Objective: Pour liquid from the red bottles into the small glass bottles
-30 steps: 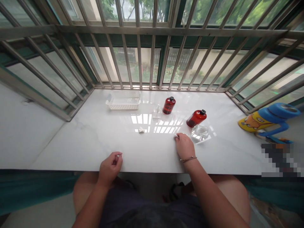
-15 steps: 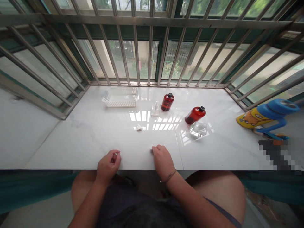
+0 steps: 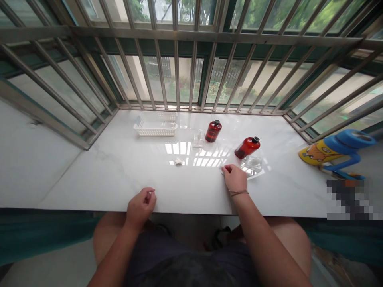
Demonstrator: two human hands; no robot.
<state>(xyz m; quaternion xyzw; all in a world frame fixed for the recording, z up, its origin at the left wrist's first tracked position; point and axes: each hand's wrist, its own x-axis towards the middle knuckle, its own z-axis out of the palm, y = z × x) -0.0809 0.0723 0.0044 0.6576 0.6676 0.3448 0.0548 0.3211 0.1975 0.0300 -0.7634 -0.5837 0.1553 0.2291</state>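
My left hand (image 3: 140, 205) rests near the table's front edge with its thumb and fingers pinched together. A tiny pale spot shows at its fingertips, too small to name. My right hand (image 3: 237, 179) is closed low over the table, and a small whitish bit peeks out by its fingertips. Just beyond it lies a clear faceted dish (image 3: 254, 162), partly covered by the hand. A red bottle with a black cap (image 3: 247, 148) leans beside that dish. Between the hands, farther back, sits a small crumpled white piece (image 3: 178, 162).
Another red bottle (image 3: 213, 132) stands at the back beside a clear holder (image 3: 198, 140). A white perforated basket (image 3: 157, 132) is at the back left. On the right is a blue and yellow drinking bottle (image 3: 320, 150). Metal bars (image 3: 194, 71) close off the far side.
My right hand has moved right and forward, from the front edge to beside the clear dish. My left hand keeps its pinch in nearly the same place. The view has shifted slightly.
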